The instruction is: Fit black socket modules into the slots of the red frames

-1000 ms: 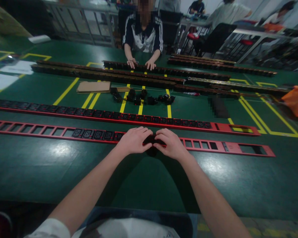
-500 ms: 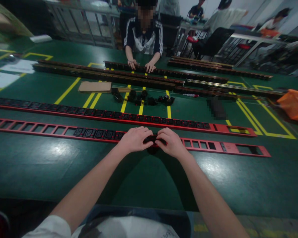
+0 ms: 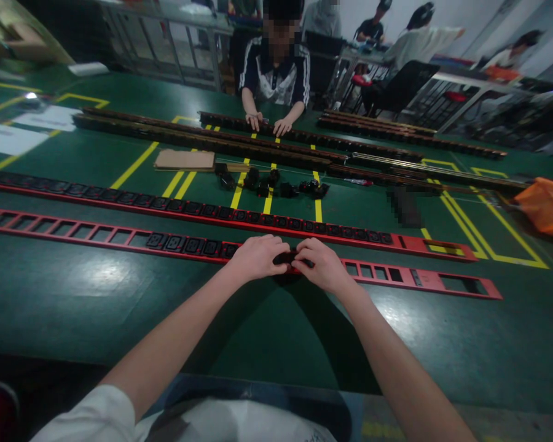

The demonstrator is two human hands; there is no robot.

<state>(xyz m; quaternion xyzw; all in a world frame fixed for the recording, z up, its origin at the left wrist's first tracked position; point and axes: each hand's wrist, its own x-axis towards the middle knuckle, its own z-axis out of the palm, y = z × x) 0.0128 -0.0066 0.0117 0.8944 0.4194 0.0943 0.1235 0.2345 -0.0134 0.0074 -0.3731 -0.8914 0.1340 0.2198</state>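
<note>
Both my hands meet over the nearer red metal strip (image 3: 431,279), which has a row of square openings. My left hand (image 3: 257,258) is closed with its thumb and fingers around a small black socket (image 3: 284,258) at the strip. The fingertips of my right hand (image 3: 321,264) pinch the right end of that same piece. How far it sits in its opening is hidden by my fingers. To the left of my hands, several black sockets (image 3: 193,246) fill openings of the strip, and further left the openings are bare.
Behind lies a second red strip (image 3: 408,243) lined with black sockets. Loose black parts (image 3: 270,184), a cardboard piece (image 3: 184,160) and long dark strips (image 3: 212,138) lie beyond. An orange bin (image 3: 546,205) is at right. Opposite, a co-worker's hands (image 3: 283,127) touch a dark strip.
The whole view has shifted slightly, with the table's things a little further right. My hands stay at the same socket; my right fingers have shifted slightly on it.
</note>
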